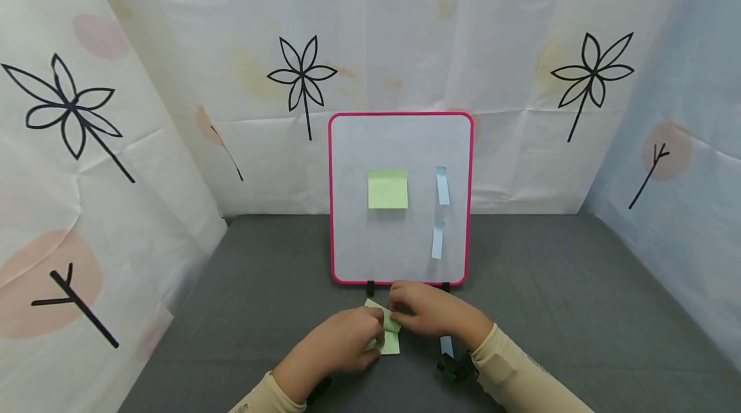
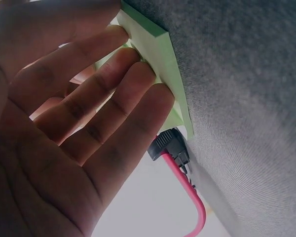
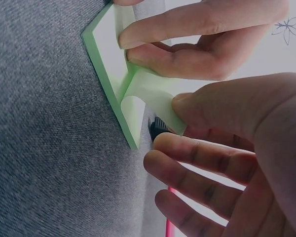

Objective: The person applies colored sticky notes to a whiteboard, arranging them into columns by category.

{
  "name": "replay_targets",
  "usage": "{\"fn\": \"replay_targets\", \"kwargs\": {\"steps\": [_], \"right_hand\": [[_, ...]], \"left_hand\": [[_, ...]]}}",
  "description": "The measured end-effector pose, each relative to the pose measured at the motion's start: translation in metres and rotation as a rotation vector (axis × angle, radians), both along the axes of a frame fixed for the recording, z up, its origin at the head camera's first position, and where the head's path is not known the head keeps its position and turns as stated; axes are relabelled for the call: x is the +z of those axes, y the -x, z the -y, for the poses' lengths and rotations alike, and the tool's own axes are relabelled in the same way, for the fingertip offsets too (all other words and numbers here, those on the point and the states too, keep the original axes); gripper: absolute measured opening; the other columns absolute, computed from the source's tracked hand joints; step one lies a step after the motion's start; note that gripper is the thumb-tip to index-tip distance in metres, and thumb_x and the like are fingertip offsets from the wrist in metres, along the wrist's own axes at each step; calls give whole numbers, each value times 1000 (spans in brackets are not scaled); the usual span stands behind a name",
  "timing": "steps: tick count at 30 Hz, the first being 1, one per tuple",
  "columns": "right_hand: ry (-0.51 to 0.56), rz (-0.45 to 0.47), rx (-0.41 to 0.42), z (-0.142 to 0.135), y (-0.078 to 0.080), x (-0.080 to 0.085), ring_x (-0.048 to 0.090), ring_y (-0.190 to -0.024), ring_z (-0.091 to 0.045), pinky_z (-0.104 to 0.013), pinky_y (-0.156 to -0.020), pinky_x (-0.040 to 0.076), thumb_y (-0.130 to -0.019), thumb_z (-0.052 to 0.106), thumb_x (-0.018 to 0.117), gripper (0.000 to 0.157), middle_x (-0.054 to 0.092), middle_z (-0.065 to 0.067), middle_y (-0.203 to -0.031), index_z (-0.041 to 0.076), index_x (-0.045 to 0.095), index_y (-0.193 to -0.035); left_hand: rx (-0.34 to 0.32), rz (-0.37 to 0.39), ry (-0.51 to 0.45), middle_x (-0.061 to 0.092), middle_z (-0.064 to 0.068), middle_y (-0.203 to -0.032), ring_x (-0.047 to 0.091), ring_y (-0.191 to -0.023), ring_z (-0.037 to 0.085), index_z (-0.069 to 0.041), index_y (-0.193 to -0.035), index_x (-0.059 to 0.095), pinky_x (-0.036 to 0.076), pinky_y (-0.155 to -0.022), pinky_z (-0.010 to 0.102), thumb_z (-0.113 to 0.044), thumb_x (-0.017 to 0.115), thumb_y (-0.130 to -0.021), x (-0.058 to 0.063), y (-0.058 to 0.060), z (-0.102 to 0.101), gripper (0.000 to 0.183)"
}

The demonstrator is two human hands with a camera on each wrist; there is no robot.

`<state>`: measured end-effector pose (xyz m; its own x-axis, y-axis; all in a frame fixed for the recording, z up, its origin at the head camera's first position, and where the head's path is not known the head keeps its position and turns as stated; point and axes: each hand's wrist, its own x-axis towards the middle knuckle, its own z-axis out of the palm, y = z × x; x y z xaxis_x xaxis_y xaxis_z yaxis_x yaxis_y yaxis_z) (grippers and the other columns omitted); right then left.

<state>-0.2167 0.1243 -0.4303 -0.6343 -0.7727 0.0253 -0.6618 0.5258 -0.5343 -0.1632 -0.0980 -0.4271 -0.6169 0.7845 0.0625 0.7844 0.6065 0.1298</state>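
A pad of light green sticky notes lies on the grey table in front of the whiteboard. My left hand holds it down, with curled fingers on its top and the thumb near its edge. My right hand pinches the top sticky note between thumb and a finger. That sheet curls up from the pad, with part of it still against the pad. In the right wrist view, the other right fingers are spread and loose. The left fingertips cover part of the pad in the left wrist view.
Behind my hands stands a whiteboard with a pink frame on black feet. It bears a green note and two pale blue strips, one upper, one lower. Another blue strip lies beneath my right wrist. Patterned cloth encloses the table.
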Motion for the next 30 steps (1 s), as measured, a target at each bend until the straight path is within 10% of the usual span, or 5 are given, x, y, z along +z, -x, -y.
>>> {"fn": "replay_targets", "kwargs": {"steps": [30], "right_hand": [[74,-101,-20,-4,1,3,55,-83,-2,-20,-75,52,-102,13,71,9,61,11,-96,18,71,-95]], "left_hand": [[-5,-45,-62,64,-11,-89,58,-73,1,-18,-87,81,49,-72,17,-17,87,-79,-9,4,1,11]]}}
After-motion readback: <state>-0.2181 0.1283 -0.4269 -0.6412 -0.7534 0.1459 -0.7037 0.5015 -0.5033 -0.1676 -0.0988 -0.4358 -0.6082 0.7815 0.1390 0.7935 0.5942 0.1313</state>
